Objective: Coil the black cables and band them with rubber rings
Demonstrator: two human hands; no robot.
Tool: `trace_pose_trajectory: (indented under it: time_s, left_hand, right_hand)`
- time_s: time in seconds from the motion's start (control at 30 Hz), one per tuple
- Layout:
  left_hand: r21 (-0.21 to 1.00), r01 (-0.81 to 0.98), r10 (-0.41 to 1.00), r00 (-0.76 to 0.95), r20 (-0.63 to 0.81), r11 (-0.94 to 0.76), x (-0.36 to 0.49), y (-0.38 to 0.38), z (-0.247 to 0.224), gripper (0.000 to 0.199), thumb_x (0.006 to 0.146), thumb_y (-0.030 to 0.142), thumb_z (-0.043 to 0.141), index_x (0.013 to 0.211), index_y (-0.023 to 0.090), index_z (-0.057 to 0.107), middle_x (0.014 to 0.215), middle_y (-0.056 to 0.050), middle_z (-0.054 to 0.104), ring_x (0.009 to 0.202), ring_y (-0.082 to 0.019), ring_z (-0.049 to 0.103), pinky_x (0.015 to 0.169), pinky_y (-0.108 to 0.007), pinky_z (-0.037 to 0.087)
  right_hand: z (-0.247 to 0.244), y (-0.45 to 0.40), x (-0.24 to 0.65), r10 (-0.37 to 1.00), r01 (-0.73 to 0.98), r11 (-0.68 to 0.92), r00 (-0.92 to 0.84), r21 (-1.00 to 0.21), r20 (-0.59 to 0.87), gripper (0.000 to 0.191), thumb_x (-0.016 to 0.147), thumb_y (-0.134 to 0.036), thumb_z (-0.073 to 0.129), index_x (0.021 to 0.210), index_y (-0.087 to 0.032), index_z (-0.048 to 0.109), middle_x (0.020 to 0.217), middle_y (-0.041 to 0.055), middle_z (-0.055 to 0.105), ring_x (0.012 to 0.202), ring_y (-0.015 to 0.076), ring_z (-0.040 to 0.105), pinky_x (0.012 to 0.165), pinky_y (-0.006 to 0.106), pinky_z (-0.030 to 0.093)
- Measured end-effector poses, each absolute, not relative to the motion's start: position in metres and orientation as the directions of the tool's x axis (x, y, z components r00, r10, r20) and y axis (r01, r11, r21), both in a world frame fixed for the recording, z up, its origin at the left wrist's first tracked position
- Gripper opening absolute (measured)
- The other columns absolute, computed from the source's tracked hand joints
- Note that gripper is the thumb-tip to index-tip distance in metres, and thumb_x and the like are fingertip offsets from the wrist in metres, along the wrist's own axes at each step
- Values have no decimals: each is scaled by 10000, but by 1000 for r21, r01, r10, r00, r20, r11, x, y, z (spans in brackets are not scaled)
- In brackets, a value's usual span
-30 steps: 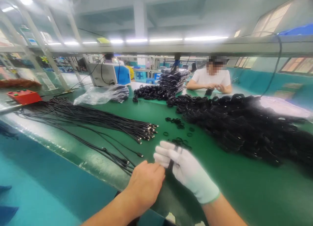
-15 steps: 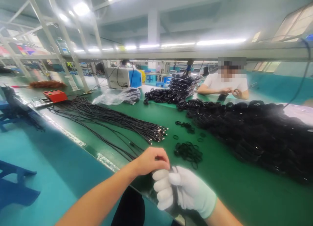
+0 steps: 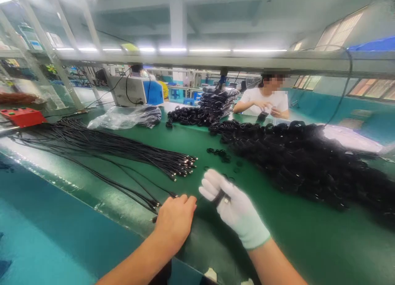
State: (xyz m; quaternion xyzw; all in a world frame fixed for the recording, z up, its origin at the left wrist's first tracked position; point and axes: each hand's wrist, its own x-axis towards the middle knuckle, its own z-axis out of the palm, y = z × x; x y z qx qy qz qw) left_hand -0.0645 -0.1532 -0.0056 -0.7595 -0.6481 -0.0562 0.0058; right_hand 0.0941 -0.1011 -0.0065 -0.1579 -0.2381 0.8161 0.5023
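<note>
Right hand (image 3: 233, 205), gloved white, grips a folded black cable (image 3: 219, 198) across the palm, a pale tip showing below the thumb, above the green bench (image 3: 302, 244). Left hand (image 3: 174, 221), bare, palm down with fingers bent, sits just beside the ends of a few loose cables (image 3: 131, 191); cannot tell whether it holds anything. Beyond: a thick cable bundle (image 3: 123, 147) at left, small black rings (image 3: 219, 154) mid-bench, a large black pile (image 3: 296, 161) at right

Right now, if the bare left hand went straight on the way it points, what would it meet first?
Probably the gloved right hand, close ahead of the left hand, though their relative heights are unclear.
</note>
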Motion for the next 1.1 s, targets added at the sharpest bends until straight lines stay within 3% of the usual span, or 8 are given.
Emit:
trace_pose_trajectory:
  time_s: [0.2,0.3,0.4,0.47,0.7,0.83,0.93,1.1]
  left_hand:
    - [36,951,901,279,332,-308,-51,-166,-6,195,835,117,474,682,197,564,638,-5,592,578,-178,536,613,-319,334]
    - [-91,868,759,474,446,-488,-61,-160,4,203,815,92,497,637,185,522,610,-4,562,564,-169,491,602,-318,325]
    - [-245,697,577,704,414,-674,-78,-147,26,182,848,154,509,668,183,520,631,-3,558,605,-168,472,633,-319,345]
    - [-251,595,494,789,366,-764,-89,-138,43,200,873,268,521,692,186,537,646,1,566,640,-162,476,728,-329,374]
    - [104,556,563,792,235,-825,-103,-113,59,166,843,358,574,758,231,641,714,8,621,704,-137,541,1029,-342,274]
    - [163,563,586,777,229,-810,-101,-112,52,90,820,257,596,763,244,665,861,-6,659,900,-167,555,1065,-361,230]
    - [165,603,625,749,221,-781,-96,-118,60,151,824,178,565,715,223,659,958,-36,651,995,-199,516,945,-336,335]
    - [342,601,642,766,9,-722,-92,-114,78,164,770,199,637,609,204,606,687,17,586,642,-127,514,581,-227,366]
  right_hand:
    - [-10,-107,89,905,-665,-321,-426,-674,-11,349,816,-256,641,1142,-142,595,1159,140,638,1036,272,621,996,499,397]
    - [-12,-111,84,905,-570,-303,-423,-764,-43,349,794,-255,668,1120,-147,605,1101,135,664,999,255,634,961,449,421]
    - [-8,-116,78,837,-467,-331,-547,-820,-26,204,779,-206,673,969,-135,657,1043,104,678,992,217,615,904,351,450]
    - [-5,-119,76,747,-441,-395,-665,-806,-3,102,775,-196,669,847,-124,662,968,80,678,949,195,605,880,328,450]
    - [-10,-127,70,528,-402,-677,-849,-616,-26,183,693,-98,680,858,-101,601,797,40,578,761,147,557,764,336,449]
    - [-11,-128,65,493,-365,-706,-868,-607,-51,180,704,-123,693,847,-89,588,741,26,529,666,121,510,696,313,429]
    - [-15,-128,68,448,-316,-734,-891,-602,-78,196,735,-182,681,879,-83,593,742,40,565,662,136,543,736,363,449]
    - [-23,-130,77,372,-265,-761,-926,-592,-63,270,737,-266,677,907,-77,585,723,58,619,671,185,606,745,447,472]
